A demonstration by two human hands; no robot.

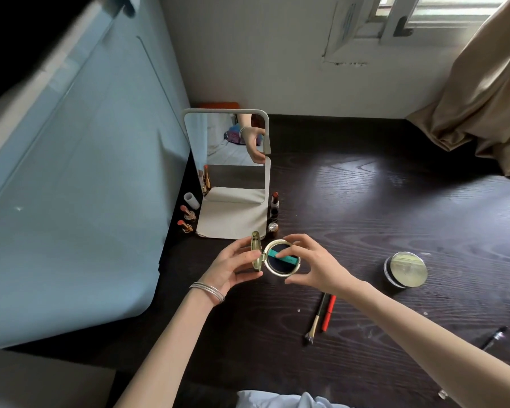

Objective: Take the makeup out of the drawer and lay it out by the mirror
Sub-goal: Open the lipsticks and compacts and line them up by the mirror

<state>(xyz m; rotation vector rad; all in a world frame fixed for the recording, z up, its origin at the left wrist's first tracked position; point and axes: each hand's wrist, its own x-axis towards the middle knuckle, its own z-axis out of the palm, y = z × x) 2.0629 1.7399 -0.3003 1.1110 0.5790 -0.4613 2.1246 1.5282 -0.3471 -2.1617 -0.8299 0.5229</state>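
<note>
Your left hand (233,267) grips the raised lid of the open gold compact (278,259), thumb and fingers curled round its edge. Your right hand (312,262) cups the base, fingers curved, one fingertip on the teal strap inside. The compact hangs above the tabletop (365,201), with the mirror (228,160) just beyond both hands.

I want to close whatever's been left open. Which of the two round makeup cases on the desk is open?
The round gold compact held in both hands: its lid stands up, showing a dark puff with a teal band. The silver-lidded round jar at right is shut.
</note>
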